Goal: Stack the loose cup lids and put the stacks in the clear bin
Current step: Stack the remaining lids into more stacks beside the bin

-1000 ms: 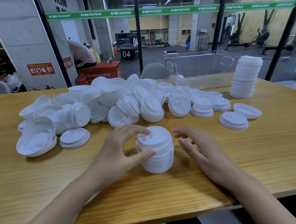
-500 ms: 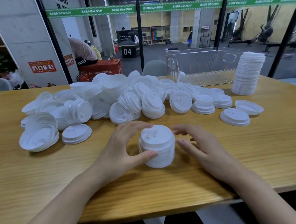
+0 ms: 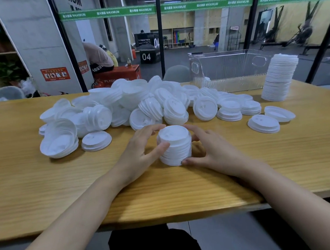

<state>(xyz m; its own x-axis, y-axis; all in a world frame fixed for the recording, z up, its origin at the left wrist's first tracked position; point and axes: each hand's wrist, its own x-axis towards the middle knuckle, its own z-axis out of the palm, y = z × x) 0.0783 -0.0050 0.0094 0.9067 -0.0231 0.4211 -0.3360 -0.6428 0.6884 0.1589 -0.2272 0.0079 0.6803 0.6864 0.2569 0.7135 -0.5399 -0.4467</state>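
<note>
Both hands clamp the short lid stack (image 3: 174, 145). Left hand (image 3: 140, 151): thumb on near side, fingers curled over the top rim. Right hand (image 3: 214, 152): thumb at the base, fingers wrapped round the far side, tips hidden behind it. It stands upright on the table (image 3: 279, 168), mid-width, closer to the near edge than the far.

Hidden/unclear:
- clear bin (image 3: 232, 70) at the far edge toward the right corner; loose lid pile (image 3: 139, 101) covers its lower left front. Something white shows through its left end, can't tell what.
- tall stack (image 3: 279, 77) just beside the bin's right end.
- pile runs along the far half, from the left side to the bin; lids overlap, can't be counted.
- forearms cut off by the frame.

Text:
- green strip (image 3: 139, 10) repeats "MAXIMUM"; other characters too small.
- black box (image 3: 146, 56): "PLYOSOFTBOX", "04".
- red box (image 3: 118, 75): "PLYOS", the rest behind the pile.
- red sign (image 3: 55, 74) unreadable.
</note>
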